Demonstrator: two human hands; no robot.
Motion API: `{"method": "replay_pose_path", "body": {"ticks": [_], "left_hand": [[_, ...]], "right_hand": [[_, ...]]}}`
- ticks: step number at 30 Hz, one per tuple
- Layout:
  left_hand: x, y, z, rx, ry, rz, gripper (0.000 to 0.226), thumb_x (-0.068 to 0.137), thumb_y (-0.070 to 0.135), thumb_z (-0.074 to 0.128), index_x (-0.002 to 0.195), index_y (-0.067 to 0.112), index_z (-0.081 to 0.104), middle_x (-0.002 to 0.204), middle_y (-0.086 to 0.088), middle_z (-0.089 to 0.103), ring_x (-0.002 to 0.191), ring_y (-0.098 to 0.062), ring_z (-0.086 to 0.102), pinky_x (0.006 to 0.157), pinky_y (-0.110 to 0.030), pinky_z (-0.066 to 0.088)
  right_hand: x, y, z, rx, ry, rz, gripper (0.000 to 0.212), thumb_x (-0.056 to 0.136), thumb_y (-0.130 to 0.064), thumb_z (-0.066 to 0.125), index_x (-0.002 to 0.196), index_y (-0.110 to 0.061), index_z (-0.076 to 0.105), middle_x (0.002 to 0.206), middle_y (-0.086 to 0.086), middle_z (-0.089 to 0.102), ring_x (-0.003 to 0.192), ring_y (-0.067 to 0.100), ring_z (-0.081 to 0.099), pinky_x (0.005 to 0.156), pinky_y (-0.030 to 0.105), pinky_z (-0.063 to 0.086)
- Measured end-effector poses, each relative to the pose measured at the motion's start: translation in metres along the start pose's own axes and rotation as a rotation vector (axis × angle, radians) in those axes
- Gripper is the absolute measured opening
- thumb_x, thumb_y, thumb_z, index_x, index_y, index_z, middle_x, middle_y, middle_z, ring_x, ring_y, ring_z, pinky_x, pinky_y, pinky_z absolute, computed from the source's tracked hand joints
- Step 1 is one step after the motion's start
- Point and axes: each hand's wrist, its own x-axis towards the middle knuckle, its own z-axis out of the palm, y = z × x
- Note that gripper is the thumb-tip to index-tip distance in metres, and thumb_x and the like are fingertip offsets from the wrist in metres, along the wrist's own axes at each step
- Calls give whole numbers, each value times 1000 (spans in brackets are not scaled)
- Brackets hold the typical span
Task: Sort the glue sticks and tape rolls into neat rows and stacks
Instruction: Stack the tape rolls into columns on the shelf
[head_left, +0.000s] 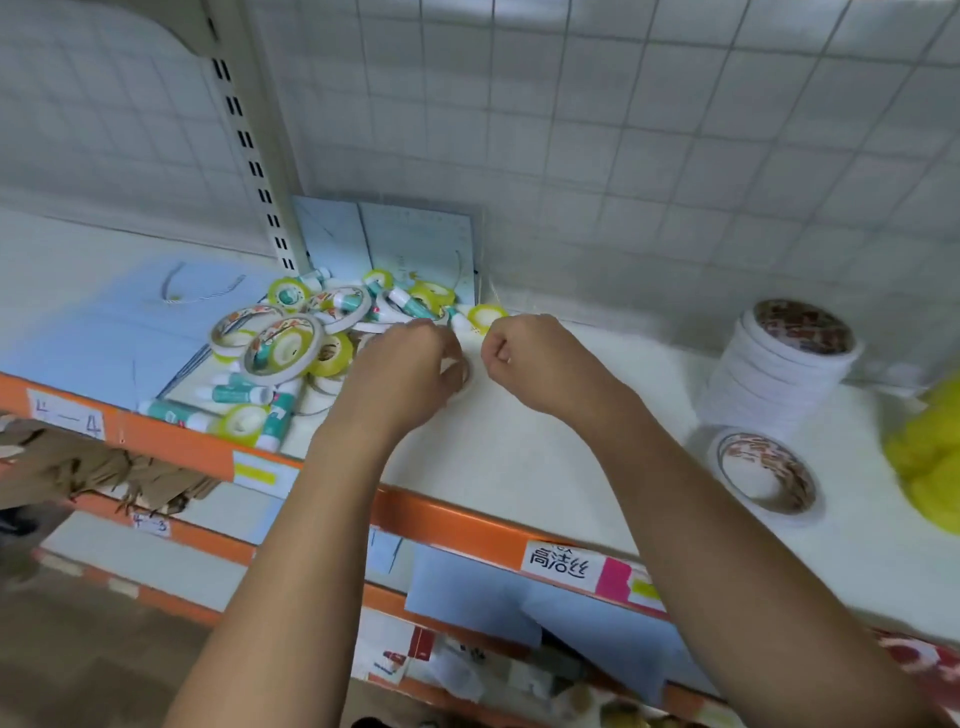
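Head view looks down on a white shelf (545, 457) with an orange front rail (447, 517). A loose pile (327, 356) of tape rolls (283, 351) and glue sticks (239, 395) lies left of the middle, reaching from a slotted post (249, 145) at the back almost to the rail, partly on blue sheets (104, 322) that cover the shelf's left part. More blue sheets lean against the tiled wall (623, 130) behind the pile. Both hands are at the pile's right edge. The left hand (410, 364) has its fingers curled down round a white roll (464, 371), of which only the rim shows. The right hand (535, 358) is just beside it, fingers curled into the palm; I cannot tell whether they hold anything. A glue stick (460, 322) and a yellow roll (487, 315) lie just beyond the two hands, near the wall. To the right, well apart, a stack (779, 374) of white rolls stands upright near the wall, with one loose roll (766, 478) flat in front of it, close to the rail. A yellow bundle (930, 452) sits at the far right edge. Between the hands and the stack the shelf surface is bare white, from wall to rail. Paper labels (563, 564) are stuck on the rail, and lower shelves with blurred goods show beneath.
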Motion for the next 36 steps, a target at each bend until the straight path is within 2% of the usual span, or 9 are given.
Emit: {"method": "replay_pose_path", "body": {"ticks": [5, 9, 12, 17, 21, 24, 26, 30, 36], "left_hand": [[42, -31, 0, 52, 10, 93, 26, 88, 26, 59, 110, 17, 69, 115, -9, 64, 108, -33, 57, 86, -41, 48], [74, -48, 0, 63, 8, 116, 24, 89, 23, 58, 110, 17, 69, 113, -10, 61, 103, -34, 57, 84, -40, 48], [92, -58, 1, 73, -7, 156, 28, 89, 25, 61, 115, 16, 67, 115, -11, 60, 103, -34, 57, 83, -39, 47], [114, -66, 5, 111, -39, 176, 29, 91, 28, 57, 115, 13, 65, 114, -14, 57, 106, -35, 53, 83, -37, 42], [126, -68, 12, 128, -83, 155, 33, 90, 31, 58, 117, 13, 63, 114, -15, 55, 108, -36, 52, 87, -39, 42], [134, -68, 19, 142, -120, 102, 36, 89, 36, 58, 117, 13, 62, 115, -16, 56, 108, -35, 52, 88, -39, 42], [138, -68, 24, 145, -157, 66, 38, 88, 40, 59, 116, 14, 63, 116, -15, 59, 110, -35, 53, 89, -39, 43], [142, -65, 31, 96, -192, 48, 35, 88, 39, 62, 109, 11, 65, 109, -14, 65, 102, -34, 59, 86, -39, 49], [140, -59, 35, -11, -169, 60, 20, 85, 24, 68, 94, 6, 69, 97, -16, 66, 91, -34, 61, 76, -35, 50]], "right_hand": [[40, 11, 21, -24, 51, 86, 18, 88, -9, 54, 96, -5, 70, 97, 13, 68, 95, 30, 62, 82, 41, 51], [68, 20, 30, -63, 101, 150, 21, 90, -10, 55, 106, -4, 68, 108, 17, 62, 101, 33, 59, 88, 42, 50], [85, 22, 37, -137, 75, 162, 28, 92, -12, 55, 119, -9, 64, 119, 17, 55, 108, 35, 55, 95, 40, 46], [99, 25, 50, -218, 6, 232, 31, 94, -18, 55, 124, -8, 60, 123, 18, 47, 112, 38, 46, 95, 41, 45], [101, 27, 52, -207, -51, 276, 33, 91, -31, 61, 110, -4, 63, 116, 16, 45, 106, 36, 47, 91, 36, 41], [100, 24, 51, -174, -81, 304, 29, 85, -34, 65, 86, -6, 56, 95, 10, 47, 94, 30, 50, 72, 30, 40], [99, 22, 48, -142, -84, 310, 28, 83, -33, 65, 80, -9, 51, 89, 10, 52, 91, 29, 52, 66, 30, 37], [94, 15, 39, -112, -37, 280, 27, 82, -30, 65, 91, -4, 62, 100, 14, 58, 96, 31, 56, 82, 37, 50], [74, 6, 24, -105, 26, 222, 30, 83, -30, 69, 102, -6, 66, 107, 13, 62, 100, 29, 58, 86, 38, 50]]}}
